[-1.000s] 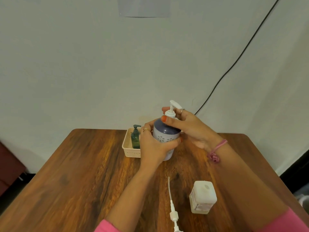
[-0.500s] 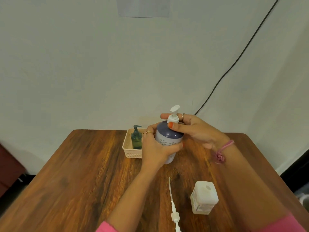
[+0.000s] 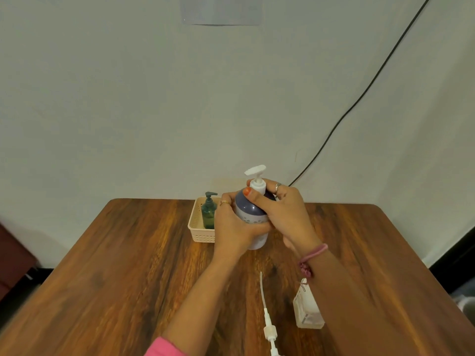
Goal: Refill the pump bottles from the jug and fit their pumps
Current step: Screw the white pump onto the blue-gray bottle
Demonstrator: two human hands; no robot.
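Left grip [image 3: 232, 227] around rounded purple-white bottle [image 3: 250, 209], right grip [image 3: 279, 209] apparently pinching white plastic pump collar [image 3: 257, 186].

Desk [image 3: 115, 265]: dark reddish-brown wood grain, rounded far corners, set against a plain pale wall [image 3: 128, 98]. Black cable [image 3: 359, 98] runs diagonally down the wall from the upper right to the desk's far edge. Grey rectangular sheet [image 3: 221, 10] fixed at top centre of wall. Dark red object [image 3: 12, 253] at left edge, not identifiable.
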